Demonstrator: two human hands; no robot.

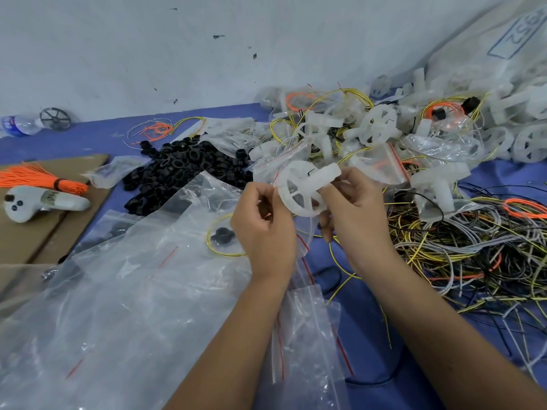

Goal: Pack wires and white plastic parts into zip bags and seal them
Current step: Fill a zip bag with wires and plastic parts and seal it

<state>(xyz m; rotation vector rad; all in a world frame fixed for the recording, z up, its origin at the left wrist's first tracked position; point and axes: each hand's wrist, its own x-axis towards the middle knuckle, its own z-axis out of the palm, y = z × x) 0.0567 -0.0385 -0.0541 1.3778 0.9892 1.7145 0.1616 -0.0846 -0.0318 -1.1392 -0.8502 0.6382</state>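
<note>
A white plastic wheel part (302,187) with spokes and a tube stub is held up above the blue table. My right hand (352,208) grips it by the tube side. My left hand (263,220) pinches the rim of a small clear zip bag (305,247) with a red seal line, which hangs beneath the part. A tangle of yellow, black, grey and orange wires (461,250) lies to the right. More white parts and filled bags (384,134) are heaped behind my hands.
A pile of black rings (183,170) lies left of centre. Large clear plastic bags (124,291) cover the near left. An orange wire bundle (38,177) and a white handheld device (44,202) rest on cardboard (35,241). A water bottle (20,125) stands by the wall.
</note>
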